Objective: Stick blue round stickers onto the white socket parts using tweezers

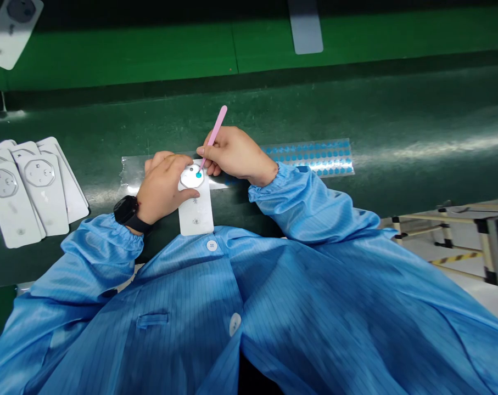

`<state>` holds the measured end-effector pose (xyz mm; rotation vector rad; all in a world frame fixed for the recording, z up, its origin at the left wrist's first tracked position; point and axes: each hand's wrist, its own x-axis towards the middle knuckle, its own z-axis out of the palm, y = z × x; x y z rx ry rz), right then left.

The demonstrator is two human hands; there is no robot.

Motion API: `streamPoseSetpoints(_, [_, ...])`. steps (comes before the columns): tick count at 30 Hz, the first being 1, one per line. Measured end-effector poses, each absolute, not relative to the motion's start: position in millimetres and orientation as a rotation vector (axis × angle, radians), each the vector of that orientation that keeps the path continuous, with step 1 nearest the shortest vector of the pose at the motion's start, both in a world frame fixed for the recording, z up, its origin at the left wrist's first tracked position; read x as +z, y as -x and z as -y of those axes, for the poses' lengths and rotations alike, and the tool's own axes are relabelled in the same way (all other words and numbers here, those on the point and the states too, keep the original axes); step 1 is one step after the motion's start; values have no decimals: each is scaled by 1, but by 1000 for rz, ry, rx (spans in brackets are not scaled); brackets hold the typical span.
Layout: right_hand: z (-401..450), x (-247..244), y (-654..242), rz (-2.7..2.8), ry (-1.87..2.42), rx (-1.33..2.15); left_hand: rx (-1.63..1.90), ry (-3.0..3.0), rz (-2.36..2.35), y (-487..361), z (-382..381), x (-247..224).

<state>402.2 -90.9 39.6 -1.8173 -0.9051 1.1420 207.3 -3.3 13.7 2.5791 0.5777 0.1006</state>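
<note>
A white rectangular panel with an octagonal camera area lies on the dark green table near its front edge. My left hand, with a black watch on the wrist, grips the panel's left side, thumb across its face. My right hand pinches pink tweezers, their tip down at a small blue dot on the octagonal area. Under and beside my right wrist runs a clear strip with rows of blue dots; its bare left end shows behind my left hand.
Several similar white panels lie overlapped at the left. Another panel is at the top left, and a grey one at the top centre, on a green surface. A pipe frame stands at the right.
</note>
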Motion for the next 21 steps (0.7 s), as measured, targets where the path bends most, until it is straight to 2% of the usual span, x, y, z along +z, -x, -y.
streamPoseSetpoints(21, [92,38,-402,921,1815,1132,127,-2587,-566,-206,3,12])
